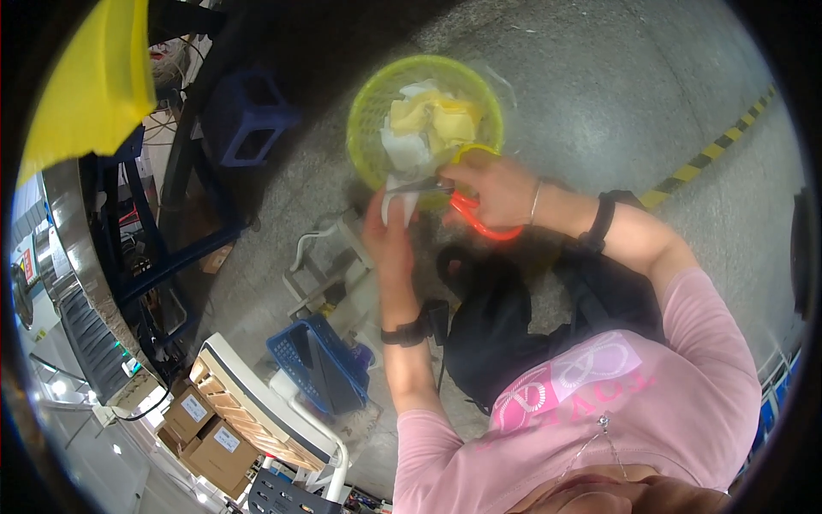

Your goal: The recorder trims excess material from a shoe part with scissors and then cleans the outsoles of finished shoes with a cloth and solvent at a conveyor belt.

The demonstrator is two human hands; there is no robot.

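My left hand [391, 240] pinches a thin white piece [393, 208], perhaps paper or cloth. In my right hand [498, 194] is a pair of scissors [485, 226] with red and yellow handles. Its blades point left and lie across the white piece; I cannot tell whether they are cutting into it. Both hands are over the near rim of a yellow-green plastic basket [358, 110] on the floor. Inside the basket are yellow scraps [455, 128] and white scraps [406, 148].
A dark blue stool [253, 128] stands left of the basket. Nearer are a white frame [330, 264] and a blue perforated basket [315, 364]. Cardboard boxes [221, 454] sit at lower left. Yellow-black tape [687, 173] crosses the floor at right. A yellow sheet [94, 86] hangs upper left.
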